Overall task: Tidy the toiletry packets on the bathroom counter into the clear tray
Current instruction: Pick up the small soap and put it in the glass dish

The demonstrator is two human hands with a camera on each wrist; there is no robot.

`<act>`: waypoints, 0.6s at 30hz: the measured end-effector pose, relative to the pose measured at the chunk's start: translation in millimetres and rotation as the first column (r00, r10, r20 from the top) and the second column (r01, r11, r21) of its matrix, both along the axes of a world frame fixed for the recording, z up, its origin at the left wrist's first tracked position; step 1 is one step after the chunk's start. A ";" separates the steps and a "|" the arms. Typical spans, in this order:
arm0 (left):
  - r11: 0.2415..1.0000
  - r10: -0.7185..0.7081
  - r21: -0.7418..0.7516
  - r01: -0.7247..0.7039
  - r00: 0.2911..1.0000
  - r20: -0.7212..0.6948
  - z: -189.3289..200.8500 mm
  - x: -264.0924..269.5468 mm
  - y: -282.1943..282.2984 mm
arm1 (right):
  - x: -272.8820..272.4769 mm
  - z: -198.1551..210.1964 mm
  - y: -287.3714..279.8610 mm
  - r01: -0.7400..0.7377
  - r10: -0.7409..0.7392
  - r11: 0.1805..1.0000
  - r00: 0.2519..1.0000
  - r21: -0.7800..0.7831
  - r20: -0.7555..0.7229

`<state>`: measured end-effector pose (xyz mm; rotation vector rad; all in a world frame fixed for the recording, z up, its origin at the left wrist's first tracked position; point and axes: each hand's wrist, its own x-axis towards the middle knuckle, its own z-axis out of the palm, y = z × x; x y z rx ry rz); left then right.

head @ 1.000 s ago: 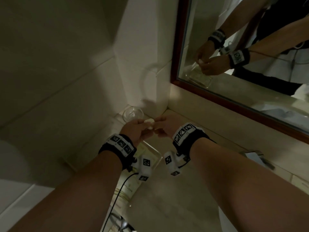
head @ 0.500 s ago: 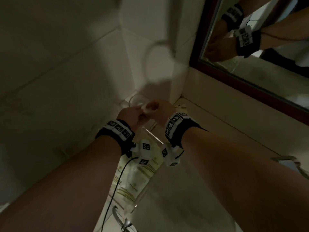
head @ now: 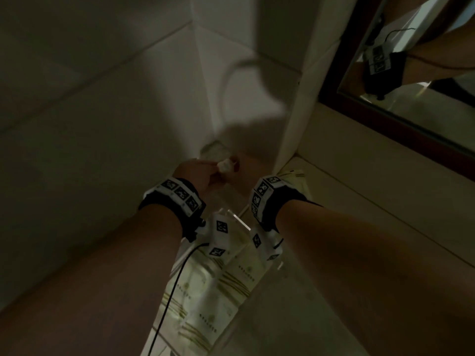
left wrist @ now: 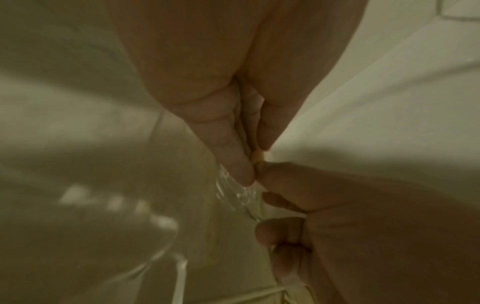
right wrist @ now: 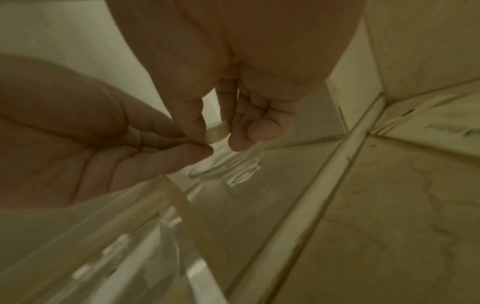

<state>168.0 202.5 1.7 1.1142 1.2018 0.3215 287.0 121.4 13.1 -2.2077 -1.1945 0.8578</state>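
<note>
The counter (head: 321,291) of pale stone runs into a tiled corner, with a dark-framed mirror (head: 385,104) above its back edge on the right. The clear tray (head: 237,220) sits along the counter's left edge, reaching toward the back corner; several pale toiletry packets (head: 205,291) with thin olive stripes lie flat inside it, side by side and overlapping. One more striped packet (head: 295,179) lies on the counter just past the right wrist, close to the wall at the back. A small clear glass (right wrist: 228,170) stands in the back corner, just beyond the tray's far end. Both hands meet above that far end. The left hand (head: 198,176) and the right hand (head: 246,176) together pinch a small white packet (head: 224,165) between thumbs and fingertips; the left wrist view shows left fingers (left wrist: 233,160) pressed against a right fingertip at the item, and the right wrist view shows it as a thin pale strip nipped from both sides. It hangs in the air over the glass, touching neither tray nor counter
</note>
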 end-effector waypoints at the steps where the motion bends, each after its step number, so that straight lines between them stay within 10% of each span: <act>1: 0.993 -0.099 0.062 0.102 0.994 -0.046 -2.5 0.7 5.1 | -0.1 -2.8 4.3 -0.004 0.004 1.000 1.000 -0.013 -0.002; 4: 0.860 -0.382 0.171 0.481 0.829 -0.409 -0.7 5.1 13.3 | -2.1 -10.9 16.6 -0.018 0.021 0.994 0.999 -0.111 0.033; 8: 0.676 -0.323 0.287 0.679 0.623 -0.712 10.5 9.0 18.3 | -2.0 -17.4 24.1 -0.029 0.047 0.988 0.993 -0.154 0.112; 18: 0.733 -0.298 0.316 0.602 0.702 -0.648 -2.4 5.2 19.1 | -1.1 -21.4 26.0 -0.061 0.081 0.985 0.989 -0.160 0.123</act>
